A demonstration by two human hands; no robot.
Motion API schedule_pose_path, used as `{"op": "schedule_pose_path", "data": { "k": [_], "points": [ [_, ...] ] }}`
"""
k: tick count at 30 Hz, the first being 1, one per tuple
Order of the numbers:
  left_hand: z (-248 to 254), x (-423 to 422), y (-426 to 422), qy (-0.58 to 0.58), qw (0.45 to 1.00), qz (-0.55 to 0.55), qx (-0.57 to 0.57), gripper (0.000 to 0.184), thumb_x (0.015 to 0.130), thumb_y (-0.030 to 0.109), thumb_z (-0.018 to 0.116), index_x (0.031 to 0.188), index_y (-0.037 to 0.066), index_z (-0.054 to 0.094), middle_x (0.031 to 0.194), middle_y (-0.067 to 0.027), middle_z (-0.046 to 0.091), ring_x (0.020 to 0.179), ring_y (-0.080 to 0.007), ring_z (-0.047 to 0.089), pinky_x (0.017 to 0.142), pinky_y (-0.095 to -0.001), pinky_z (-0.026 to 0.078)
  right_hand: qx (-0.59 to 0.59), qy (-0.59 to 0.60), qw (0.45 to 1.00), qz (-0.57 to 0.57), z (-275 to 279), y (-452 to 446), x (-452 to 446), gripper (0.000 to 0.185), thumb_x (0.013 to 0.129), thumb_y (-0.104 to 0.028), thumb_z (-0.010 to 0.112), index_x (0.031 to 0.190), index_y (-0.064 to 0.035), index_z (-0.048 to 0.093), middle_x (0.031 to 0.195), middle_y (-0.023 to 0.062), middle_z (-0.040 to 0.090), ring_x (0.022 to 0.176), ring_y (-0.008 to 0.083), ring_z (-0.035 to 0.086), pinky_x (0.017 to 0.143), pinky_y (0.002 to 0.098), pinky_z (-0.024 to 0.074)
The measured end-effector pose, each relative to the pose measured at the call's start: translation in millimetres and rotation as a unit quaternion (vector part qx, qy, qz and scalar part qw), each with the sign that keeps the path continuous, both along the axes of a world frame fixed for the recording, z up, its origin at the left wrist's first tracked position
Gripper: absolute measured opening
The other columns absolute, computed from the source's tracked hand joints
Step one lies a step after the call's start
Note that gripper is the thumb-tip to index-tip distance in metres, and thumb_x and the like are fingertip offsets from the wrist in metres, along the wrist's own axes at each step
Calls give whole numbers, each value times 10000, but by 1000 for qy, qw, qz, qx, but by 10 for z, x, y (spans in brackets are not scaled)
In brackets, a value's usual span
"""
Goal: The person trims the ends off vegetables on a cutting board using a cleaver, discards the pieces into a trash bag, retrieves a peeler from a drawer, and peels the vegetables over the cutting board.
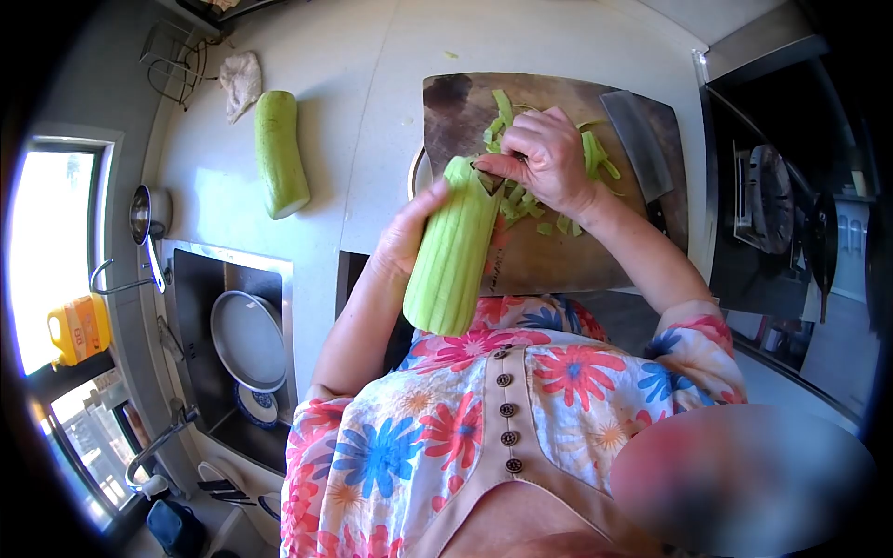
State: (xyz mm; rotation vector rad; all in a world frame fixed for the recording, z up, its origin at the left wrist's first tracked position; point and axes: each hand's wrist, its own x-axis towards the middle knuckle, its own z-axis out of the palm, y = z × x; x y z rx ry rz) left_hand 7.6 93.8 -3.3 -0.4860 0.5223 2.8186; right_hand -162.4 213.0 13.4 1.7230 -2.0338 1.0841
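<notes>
In the head view my left hand [411,226] is wrapped around a large pale green gourd [450,256], holding it tilted in front of my chest. Long flat facets run down the gourd's peeled-looking side. My right hand [549,160] is closed at the gourd's upper end, on a small dark triangular tool that looks like a peeler [490,180]; its handle is hidden in the fingers. Beneath the right hand, green peel strips [521,206] lie scattered on a dark wooden cutting board [567,265]. A cleaver [640,144] rests on the board's right side.
Another green gourd [280,153] lies on the white counter [326,56], near a crumpled cloth [241,82]. To the left is a sink [200,307] with a round pan [247,340] in it. A small saucepan [149,216] and yellow jug [79,330] stand by the window.
</notes>
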Motion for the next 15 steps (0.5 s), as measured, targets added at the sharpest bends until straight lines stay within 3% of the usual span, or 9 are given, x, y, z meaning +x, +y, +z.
{"op": "schedule_pose_path", "data": {
  "k": [2, 3, 6, 11, 14, 15],
  "points": [
    [-139, 38, 6, -23, 993, -22, -111, 688, 788, 483, 584, 1249, -15, 469, 1055, -245, 584, 871, -369, 628, 665, -495, 560, -17, 12, 1000, 3, -12, -34, -20, 454, 695, -438, 744, 524, -135, 453, 500, -21, 384, 499, 157, 440, 531, 316, 286],
    [-169, 38, 21, -35, 994, -16, -105, 701, 721, 459, 632, 1213, -19, 489, 1022, -226, 588, 832, -347, 631, 658, -477, 558, -11, 6, 1000, 7, -2, -30, -27, 436, 697, -416, 746, 540, -128, 458, 514, -17, 394, 510, 164, 441, 540, 312, 292],
    [-203, 2, 29, -40, 999, -5, -4, 678, 724, 458, 620, 1191, -19, 499, 1003, -214, 589, 785, -332, 633, 648, -458, 551, 1, -5, 1000, 23, 78, 2, -23, 403, 702, -372, 750, 570, -116, 468, 536, -10, 412, 527, 175, 441, 555, 304, 302],
    [-112, -9, 29, -58, 998, -4, -6, 689, 705, 467, 616, 1176, -22, 501, 962, -202, 580, 758, -322, 622, 632, -446, 546, -3, -3, 999, 46, 16, -2, -75, 399, 723, -377, 740, 555, -126, 479, 524, -4, 437, 501, 172, 436, 534, 306, 295],
    [-14, 75, 85, 6, 1000, -7, -5, 694, 705, 480, 609, 1175, -19, 497, 934, -193, 568, 746, -309, 618, 613, -440, 552, 80, -7, 994, -76, -325, 152, -569, 503, 739, -484, 694, 488, -140, 425, 462, -19, 411, 425, 118, 407, 469, 296, 307],
    [1, 86, 94, 40, 999, -3, -3, 696, 707, 484, 606, 1176, -17, 496, 926, -190, 564, 741, -304, 616, 607, -436, 555, 32, 30, 995, -84, -337, 172, -646, 508, 757, -504, 671, 486, -148, 429, 440, -20, 398, 397, 104, 382, 434, 293, 298]
  ]
}}
